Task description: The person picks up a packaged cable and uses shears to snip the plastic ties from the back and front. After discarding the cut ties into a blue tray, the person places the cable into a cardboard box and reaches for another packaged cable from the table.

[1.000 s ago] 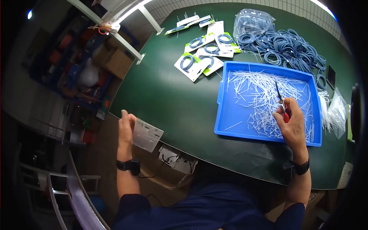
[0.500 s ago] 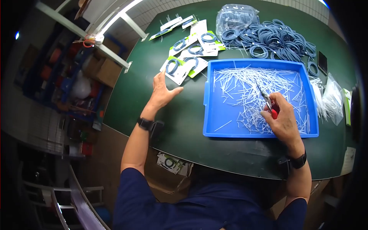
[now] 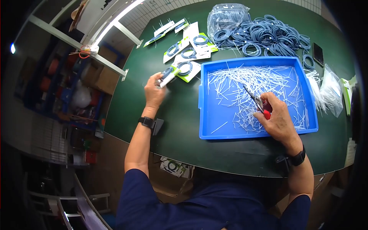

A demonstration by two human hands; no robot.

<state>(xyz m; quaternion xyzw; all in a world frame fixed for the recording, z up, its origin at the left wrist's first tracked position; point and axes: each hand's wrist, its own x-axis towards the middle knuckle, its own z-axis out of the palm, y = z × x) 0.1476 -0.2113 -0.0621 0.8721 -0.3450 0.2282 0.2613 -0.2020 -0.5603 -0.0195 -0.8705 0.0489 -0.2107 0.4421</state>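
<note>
over the green table [image 3: 176, 119], the left hand [image 3: 154, 94], spread before, now pinches a carded coil [image 3: 168, 76]; the right hand [image 3: 280, 120] still clasps pliers [image 3: 257, 101].

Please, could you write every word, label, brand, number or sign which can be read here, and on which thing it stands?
No text can be read.
Cards on the table: any print is too small.
Card at the left hand: too blurred.
Lower card, below the table edge: any print is too small.
</note>
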